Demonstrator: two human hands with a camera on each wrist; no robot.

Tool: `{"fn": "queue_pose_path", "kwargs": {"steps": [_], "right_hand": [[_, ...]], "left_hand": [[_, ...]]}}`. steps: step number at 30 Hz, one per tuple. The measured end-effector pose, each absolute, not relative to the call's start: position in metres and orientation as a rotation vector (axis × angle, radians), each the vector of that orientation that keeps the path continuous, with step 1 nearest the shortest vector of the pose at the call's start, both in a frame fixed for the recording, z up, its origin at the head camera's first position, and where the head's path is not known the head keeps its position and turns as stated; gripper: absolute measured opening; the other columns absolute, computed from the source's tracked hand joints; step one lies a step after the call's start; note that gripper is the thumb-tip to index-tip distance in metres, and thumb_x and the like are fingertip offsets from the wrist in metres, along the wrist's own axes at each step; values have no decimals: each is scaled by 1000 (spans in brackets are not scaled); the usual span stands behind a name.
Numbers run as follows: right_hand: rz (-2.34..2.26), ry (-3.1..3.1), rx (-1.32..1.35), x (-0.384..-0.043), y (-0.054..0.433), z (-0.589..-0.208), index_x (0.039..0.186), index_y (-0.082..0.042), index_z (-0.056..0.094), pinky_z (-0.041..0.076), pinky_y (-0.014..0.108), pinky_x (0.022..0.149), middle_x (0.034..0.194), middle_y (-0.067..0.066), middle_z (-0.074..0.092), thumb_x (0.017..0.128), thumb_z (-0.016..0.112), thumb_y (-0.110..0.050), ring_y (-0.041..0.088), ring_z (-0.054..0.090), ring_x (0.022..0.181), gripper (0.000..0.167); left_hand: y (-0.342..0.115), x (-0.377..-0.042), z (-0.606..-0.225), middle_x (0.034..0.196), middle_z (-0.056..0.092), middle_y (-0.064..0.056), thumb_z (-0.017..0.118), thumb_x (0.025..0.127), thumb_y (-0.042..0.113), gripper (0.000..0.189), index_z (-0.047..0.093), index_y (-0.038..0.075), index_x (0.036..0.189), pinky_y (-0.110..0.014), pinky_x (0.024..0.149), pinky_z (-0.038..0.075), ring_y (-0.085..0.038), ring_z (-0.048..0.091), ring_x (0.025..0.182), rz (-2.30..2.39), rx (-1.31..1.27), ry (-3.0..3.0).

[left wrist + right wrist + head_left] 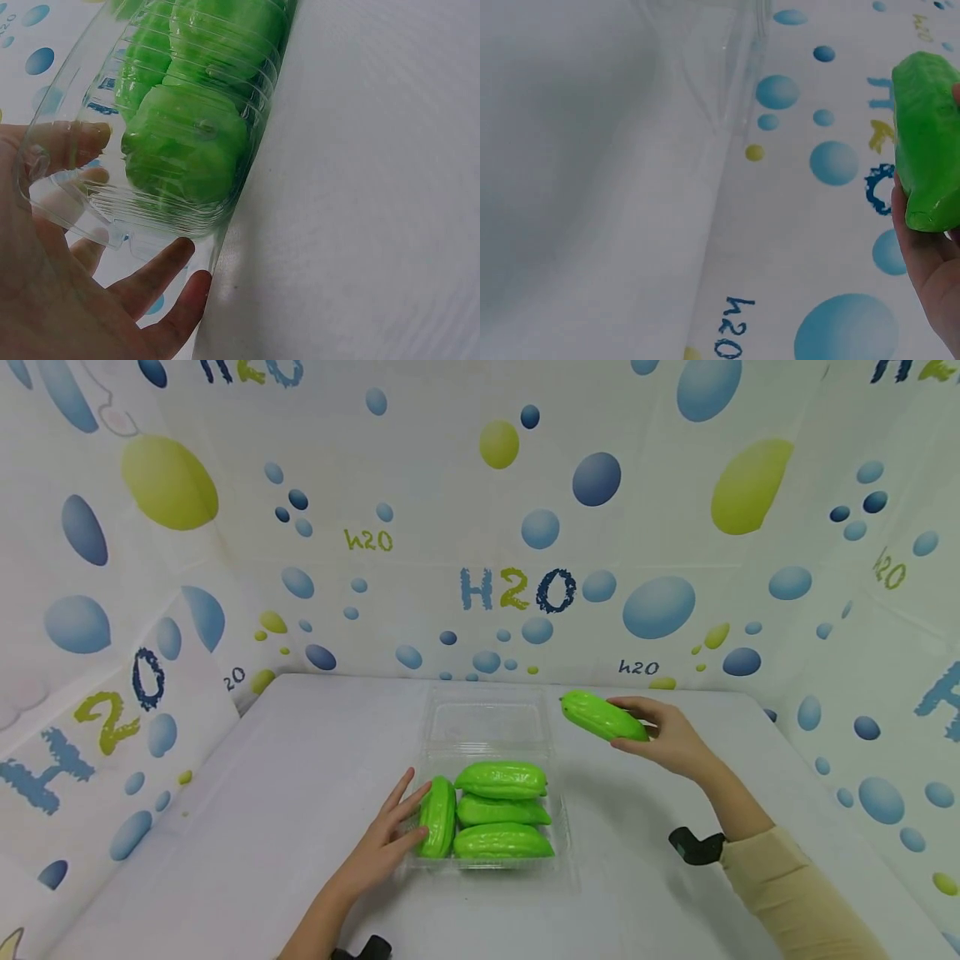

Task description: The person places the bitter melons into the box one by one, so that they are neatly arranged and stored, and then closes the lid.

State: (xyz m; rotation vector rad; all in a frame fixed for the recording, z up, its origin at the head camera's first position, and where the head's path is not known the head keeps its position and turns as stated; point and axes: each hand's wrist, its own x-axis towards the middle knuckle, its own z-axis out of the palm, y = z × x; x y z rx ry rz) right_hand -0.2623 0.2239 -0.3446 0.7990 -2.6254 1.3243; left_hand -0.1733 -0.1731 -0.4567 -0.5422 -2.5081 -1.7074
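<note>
My right hand (671, 739) holds a bright green, glossy, cucumber-shaped vegetable (600, 715) in the air, right of the box's lid. Thumb and fingers grip one end of it, and its other end points left. A clear plastic box (487, 863) stands on the table with its lid folded back. Inside, one similar green vegetable (438, 818) lies lengthwise along the left wall. Three more (501, 780) lie crosswise beside it. My left hand (390, 831) rests at the box's left side, fingers spread. The left wrist view shows its fingertips (184, 251) around the clear rim.
The open transparent lid (487, 724) lies on the white table (300, 760) behind the box. A white sheet printed with blue and lime bubbles (517, 591) hangs along the back and both sides. Dark wrist mounts (696, 846) project from both wrists.
</note>
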Motion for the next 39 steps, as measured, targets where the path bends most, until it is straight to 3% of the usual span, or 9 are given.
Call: {"fn": "queue_pose_path", "kwargs": {"steps": [4, 12, 39], "right_hand": [[1331, -2615, 855, -259, 216, -341, 126, -1, 52, 44, 45, 89, 122, 14, 54, 79, 72, -11, 26, 52, 102, 53], [1338, -2599, 961, -254, 202, -339, 125, -4, 54, 44, 45, 88, 124, 12, 55, 77, 74, -10, 27, 52, 105, 53], [1353, -2564, 1278, -226, 152, -333, 125, -10, 55, 44, 37, 90, 124, 2, 56, 77, 73, -6, 17, 51, 111, 51]], "left_hand": [[-173, -174, -457, 153, 6, -10, 58, 89, 13, 53, 40, 9, 139, -22, 66, 44, -40, 30, 128, -1697, -555, -2507], [-173, -173, -457, 152, 7, -11, 58, 89, 14, 53, 40, 10, 139, -23, 75, 45, -39, 24, 132, -1670, -559, -2509], [-173, -172, -455, 152, 5, -12, 57, 90, 12, 53, 39, 8, 139, -24, 79, 45, -40, 30, 129, -1679, -558, -2519]]}}
